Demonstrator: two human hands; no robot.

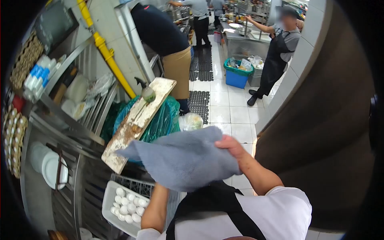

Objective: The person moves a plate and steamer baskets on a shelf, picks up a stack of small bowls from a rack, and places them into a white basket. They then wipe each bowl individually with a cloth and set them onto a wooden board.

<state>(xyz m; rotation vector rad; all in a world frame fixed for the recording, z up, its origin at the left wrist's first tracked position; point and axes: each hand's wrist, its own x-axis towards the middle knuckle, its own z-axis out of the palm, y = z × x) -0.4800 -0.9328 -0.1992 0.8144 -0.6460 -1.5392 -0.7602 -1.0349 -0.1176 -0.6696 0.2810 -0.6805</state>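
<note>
A blue-grey cloth [188,160] is spread out in front of my chest, its left corner hanging out to a point. My right hand [231,146] pinches the cloth near its upper right edge, thumb on top. My left forearm [157,204] reaches up beneath the cloth, which hides the left hand and its fingers. Beyond the cloth, a worn, stained white board [120,146] lies slanted across a bin lined with a green bag [164,120]. On the board stands a spray bottle [148,94] with a black trigger.
A grey crate [107,203] of white eggs sits beside my left arm. Metal racks on the left hold stacked white plates [54,170] and egg trays [16,140]. A person in a black apron [276,60] stands near a blue bin [237,78]; another bends ahead. A brown surface rises at right.
</note>
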